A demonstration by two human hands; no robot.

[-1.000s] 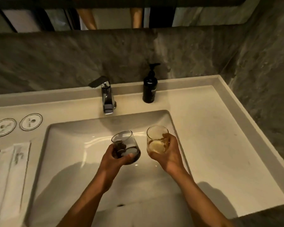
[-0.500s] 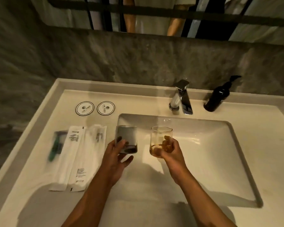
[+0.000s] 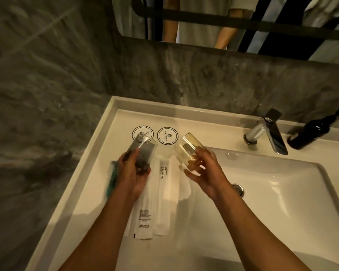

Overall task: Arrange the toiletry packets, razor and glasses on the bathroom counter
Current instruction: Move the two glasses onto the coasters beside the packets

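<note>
Over the table's point(image 3: 98, 153) left end, left hand point(image 3: 132, 173) grips the grey glass point(image 3: 144, 151), right hand point(image 3: 205, 171) the amber glass point(image 3: 186, 149); set each upright on its round coaster point(image 3: 142, 133), clear of the packets point(image 3: 161, 194) and the razor point(image 3: 112, 180) beside them.

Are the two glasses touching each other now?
Apart. The head view shows bare counter and a round coaster between the grey glass and the amber glass.

Both bare forearms reach forward from the near edge. The left hand point(image 3: 132, 174) is curled closed, thumb uppermost, palm turned right. The right hand point(image 3: 205, 173) is closed too, fingers wrapped, palm turned left
</note>
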